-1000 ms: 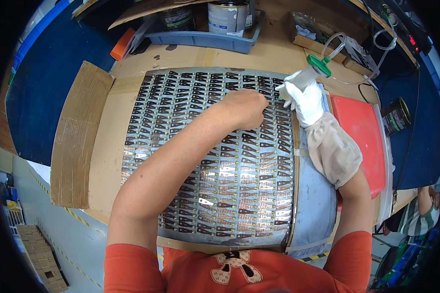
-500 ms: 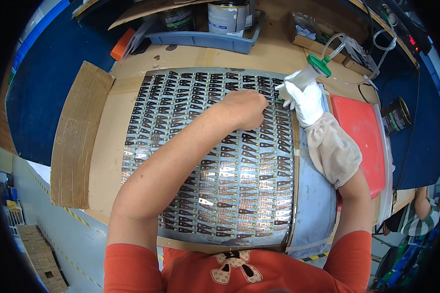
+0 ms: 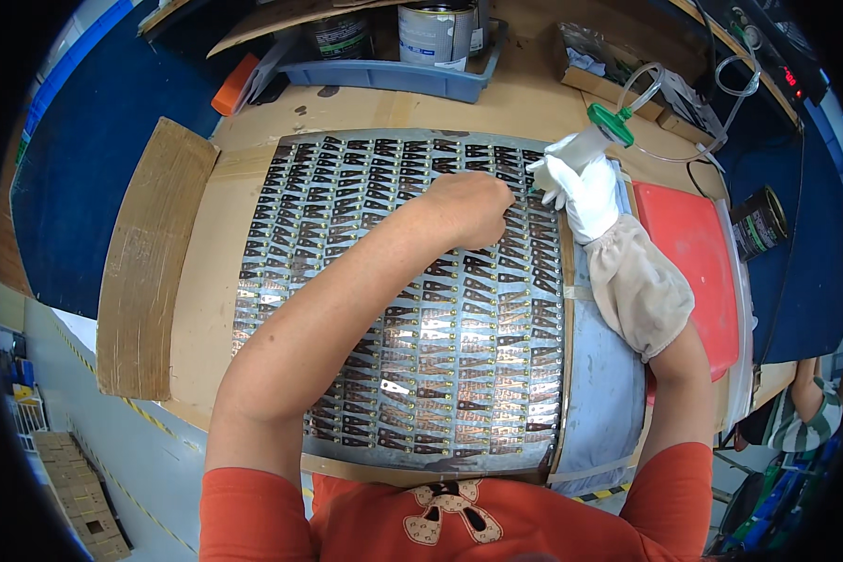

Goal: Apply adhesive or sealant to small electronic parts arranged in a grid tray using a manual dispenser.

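A large metal plate (image 3: 459, 461) carries several rows of small dark wedge-shaped metal pieces (image 3: 431, 448), many with a yellowish dot at one end. Over its upper right part my bare left hand (image 3: 470, 208) is closed, its fingertips turned away, so whatever they pinch is hidden. In a white glove, my right hand (image 3: 585, 192) is wrapped round a dispensing syringe (image 3: 585, 145) at the plate's upper right edge. The syringe has a green cap (image 3: 612, 125) with a clear tube (image 3: 642, 73); its tip points down-left toward the pieces near my left hand.
Cardboard (image 3: 150, 272) stands left of the plate. A blue tray (image 3: 384, 82) with cans (image 3: 436, 37) is behind it. On the right lie a blue-grey cloth-like surface (image 3: 601, 375) and a red lid-like sheet (image 3: 688, 272), with a dark can (image 3: 757, 223) beyond. Another person's arm (image 3: 808, 401) shows at far right.
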The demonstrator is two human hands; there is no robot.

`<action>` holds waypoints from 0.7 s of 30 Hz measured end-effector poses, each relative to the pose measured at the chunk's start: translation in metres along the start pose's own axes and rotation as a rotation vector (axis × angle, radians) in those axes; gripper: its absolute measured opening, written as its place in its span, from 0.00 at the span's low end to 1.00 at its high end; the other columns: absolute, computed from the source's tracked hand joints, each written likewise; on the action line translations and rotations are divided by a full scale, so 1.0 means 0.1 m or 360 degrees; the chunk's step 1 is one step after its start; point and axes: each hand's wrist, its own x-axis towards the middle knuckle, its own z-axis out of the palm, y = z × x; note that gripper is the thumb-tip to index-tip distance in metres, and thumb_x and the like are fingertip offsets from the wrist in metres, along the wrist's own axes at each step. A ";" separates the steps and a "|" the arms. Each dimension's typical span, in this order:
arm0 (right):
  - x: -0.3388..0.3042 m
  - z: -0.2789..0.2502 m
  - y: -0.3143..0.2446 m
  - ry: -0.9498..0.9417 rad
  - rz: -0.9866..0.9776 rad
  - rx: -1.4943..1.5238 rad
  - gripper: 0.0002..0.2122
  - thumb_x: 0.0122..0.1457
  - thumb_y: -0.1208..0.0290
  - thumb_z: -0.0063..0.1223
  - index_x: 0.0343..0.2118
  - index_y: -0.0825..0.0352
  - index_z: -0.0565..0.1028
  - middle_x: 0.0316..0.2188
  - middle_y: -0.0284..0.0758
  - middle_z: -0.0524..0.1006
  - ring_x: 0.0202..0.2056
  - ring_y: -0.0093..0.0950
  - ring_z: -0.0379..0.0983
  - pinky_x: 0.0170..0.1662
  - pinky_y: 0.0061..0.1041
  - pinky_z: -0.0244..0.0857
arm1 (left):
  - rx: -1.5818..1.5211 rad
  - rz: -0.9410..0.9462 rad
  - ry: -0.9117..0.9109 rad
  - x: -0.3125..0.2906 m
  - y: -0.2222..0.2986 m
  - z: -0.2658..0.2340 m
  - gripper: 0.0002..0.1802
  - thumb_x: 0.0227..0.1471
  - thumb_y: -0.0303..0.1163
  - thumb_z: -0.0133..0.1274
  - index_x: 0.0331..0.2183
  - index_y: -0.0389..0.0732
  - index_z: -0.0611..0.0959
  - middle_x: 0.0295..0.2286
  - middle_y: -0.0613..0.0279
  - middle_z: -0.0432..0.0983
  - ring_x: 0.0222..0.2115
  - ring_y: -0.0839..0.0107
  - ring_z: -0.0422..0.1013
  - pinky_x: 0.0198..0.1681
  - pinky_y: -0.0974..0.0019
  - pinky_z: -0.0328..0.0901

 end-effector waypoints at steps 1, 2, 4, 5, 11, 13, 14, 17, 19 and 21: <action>0.00 0.01 0.01 0.0001 0.0000 0.0000 0.10 0.50 0.73 0.54 0.34 0.69 0.69 0.25 0.33 0.73 0.26 0.20 0.70 0.26 0.19 0.64 | 0.0003 -0.0004 -0.0003 0.00 0.00 0.00 0.22 0.44 0.29 0.42 0.44 0.39 0.75 0.37 0.46 0.73 0.41 0.55 0.69 0.46 0.57 0.62; 0.00 0.01 0.01 -0.0015 -0.0007 0.0013 0.10 0.50 0.73 0.54 0.34 0.69 0.68 0.25 0.34 0.73 0.26 0.20 0.70 0.26 0.19 0.64 | 0.0003 -0.0003 -0.0003 0.00 0.00 0.00 0.22 0.44 0.29 0.42 0.44 0.39 0.75 0.37 0.46 0.73 0.41 0.55 0.69 0.46 0.57 0.62; -0.01 0.00 -0.01 -0.0029 -0.0014 0.0025 0.10 0.50 0.73 0.54 0.34 0.69 0.68 0.26 0.34 0.73 0.26 0.21 0.70 0.26 0.18 0.64 | -0.0005 -0.0025 -0.0023 0.00 0.01 -0.02 0.22 0.44 0.29 0.42 0.44 0.39 0.75 0.37 0.46 0.73 0.41 0.55 0.69 0.46 0.57 0.62; -0.01 0.00 -0.04 -0.0080 0.0037 0.0024 0.10 0.50 0.73 0.54 0.34 0.69 0.68 0.26 0.34 0.73 0.26 0.21 0.70 0.26 0.19 0.64 | -0.0005 -0.0028 -0.0022 -0.01 0.01 -0.02 0.22 0.44 0.29 0.42 0.44 0.39 0.75 0.37 0.46 0.73 0.41 0.55 0.69 0.46 0.57 0.62; 0.03 -0.01 -0.10 -0.0034 0.0051 0.0073 0.10 0.50 0.74 0.54 0.34 0.69 0.68 0.26 0.34 0.73 0.27 0.21 0.71 0.25 0.18 0.65 | -0.0013 -0.0001 -0.0002 -0.02 -0.01 -0.01 0.22 0.44 0.29 0.42 0.44 0.39 0.75 0.38 0.46 0.72 0.41 0.55 0.68 0.47 0.57 0.62; 0.07 0.00 -0.09 0.0006 0.0009 0.0076 0.09 0.50 0.74 0.54 0.34 0.69 0.68 0.26 0.34 0.73 0.27 0.21 0.71 0.24 0.18 0.65 | -0.0033 0.0009 0.0016 -0.01 -0.02 -0.01 0.22 0.44 0.29 0.43 0.44 0.39 0.75 0.38 0.46 0.72 0.41 0.55 0.68 0.47 0.57 0.61; 0.09 -0.01 -0.06 0.0000 -0.0013 0.0004 0.09 0.50 0.75 0.53 0.34 0.69 0.68 0.27 0.34 0.73 0.27 0.22 0.72 0.24 0.18 0.65 | -0.0031 0.0010 0.0019 -0.01 -0.02 -0.01 0.22 0.44 0.29 0.43 0.44 0.39 0.75 0.38 0.46 0.72 0.41 0.55 0.68 0.47 0.57 0.61; 0.09 -0.03 0.05 0.0008 -0.0046 -0.0038 0.10 0.50 0.75 0.53 0.35 0.68 0.67 0.27 0.34 0.73 0.29 0.23 0.72 0.25 0.19 0.65 | -0.0014 -0.0013 0.0015 -0.01 -0.02 -0.02 0.22 0.44 0.28 0.43 0.44 0.39 0.74 0.38 0.45 0.72 0.42 0.54 0.68 0.47 0.57 0.61; 0.09 -0.04 0.07 0.0021 -0.0052 -0.0008 0.10 0.50 0.76 0.54 0.35 0.68 0.67 0.28 0.34 0.73 0.29 0.23 0.72 0.25 0.19 0.65 | -0.0015 -0.0036 -0.0017 0.01 0.00 -0.03 0.22 0.44 0.29 0.43 0.45 0.40 0.74 0.39 0.45 0.72 0.42 0.55 0.68 0.47 0.57 0.61; 0.08 -0.01 0.00 0.0014 0.0053 0.0100 0.10 0.50 0.76 0.54 0.35 0.69 0.67 0.28 0.34 0.73 0.29 0.23 0.72 0.27 0.19 0.65 | -0.0043 -0.0029 0.0018 0.00 -0.03 -0.03 0.22 0.44 0.29 0.43 0.45 0.40 0.74 0.39 0.45 0.72 0.42 0.55 0.68 0.47 0.57 0.61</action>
